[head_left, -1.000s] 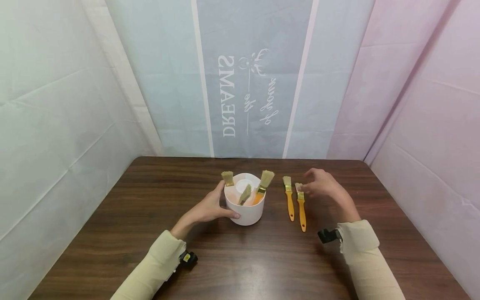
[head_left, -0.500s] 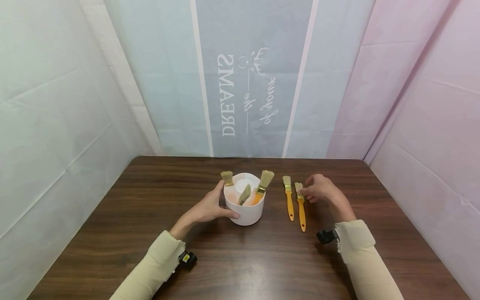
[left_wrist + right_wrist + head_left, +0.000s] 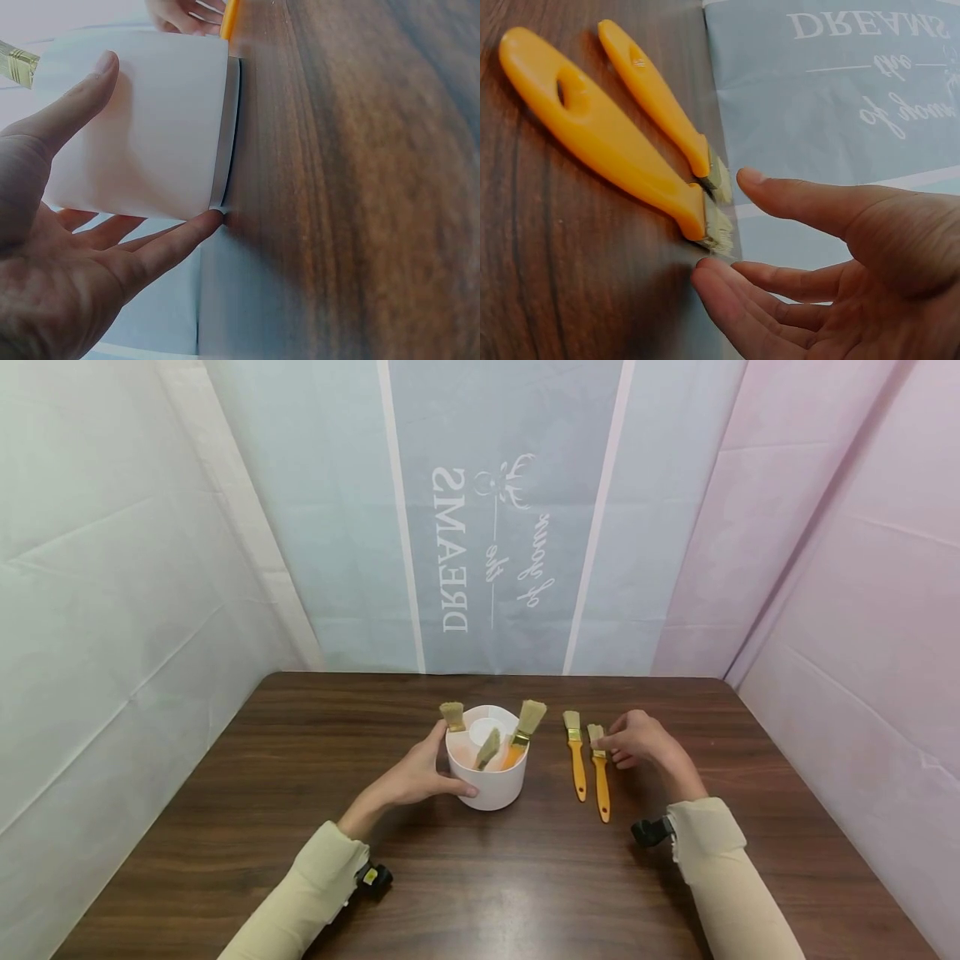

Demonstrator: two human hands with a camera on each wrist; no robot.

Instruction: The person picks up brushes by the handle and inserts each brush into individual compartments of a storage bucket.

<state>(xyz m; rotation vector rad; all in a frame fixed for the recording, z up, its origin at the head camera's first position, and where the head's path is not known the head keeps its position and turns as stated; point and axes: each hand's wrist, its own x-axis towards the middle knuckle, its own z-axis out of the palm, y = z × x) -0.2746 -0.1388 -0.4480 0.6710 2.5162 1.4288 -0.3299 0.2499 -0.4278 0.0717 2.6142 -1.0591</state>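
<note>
My left hand [image 3: 417,774] grips the side of a white round desk organizer [image 3: 491,791], thumb in front and fingers behind, as the left wrist view also shows. Several paintbrushes stand in it bristles up, one leaning right with an orange handle [image 3: 513,757]. On the table to its right lie two yellow-handled paintbrushes. My right hand [image 3: 641,739] is at the bristle end of the nearer paintbrush [image 3: 603,785]. In the right wrist view, thumb and fingers are spread apart on either side of its bristles [image 3: 720,232]. The other paintbrush [image 3: 577,768] lies just left of it.
The dark wood table [image 3: 480,893] meets a grey-blue printed cloth [image 3: 517,627] at its far edge. Pale cloth walls [image 3: 135,610] stand at both sides. A small black camera [image 3: 651,832] sits at the right cuff, another [image 3: 373,878] at the left.
My right hand has come down and slightly left to the nearer paintbrush's bristle end. My left hand keeps its hold on the organizer, which has not visibly moved on the table.
</note>
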